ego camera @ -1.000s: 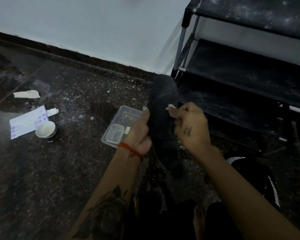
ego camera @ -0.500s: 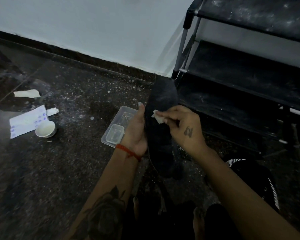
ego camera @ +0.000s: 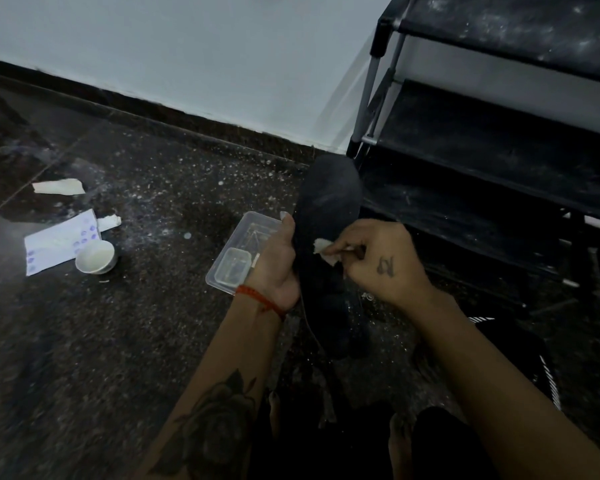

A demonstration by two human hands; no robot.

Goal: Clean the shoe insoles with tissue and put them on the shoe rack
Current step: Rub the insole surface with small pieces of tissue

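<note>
A long black shoe insole [ego camera: 329, 202] stands upright in the middle of the view, toe end up. My left hand [ego camera: 276, 263] grips its left edge, thumb along the side. My right hand [ego camera: 378, 259] pinches a small white wad of tissue [ego camera: 323, 249] and presses it against the insole's middle. The black shoe rack [ego camera: 482, 150] with dusty shelves stands at the right, just behind the insole.
A clear plastic container [ego camera: 238, 254] lies on the dark speckled floor behind my left hand. Farther left are a small white bowl [ego camera: 95, 257], a printed paper sheet [ego camera: 58, 242] and torn tissue scraps [ego camera: 59, 187]. A dark shoe with white stripes [ego camera: 520, 358] sits at the lower right.
My right hand has slid the tissue left and down across the insole, from its right edge to its middle. My left hand keeps its grip on the insole.
</note>
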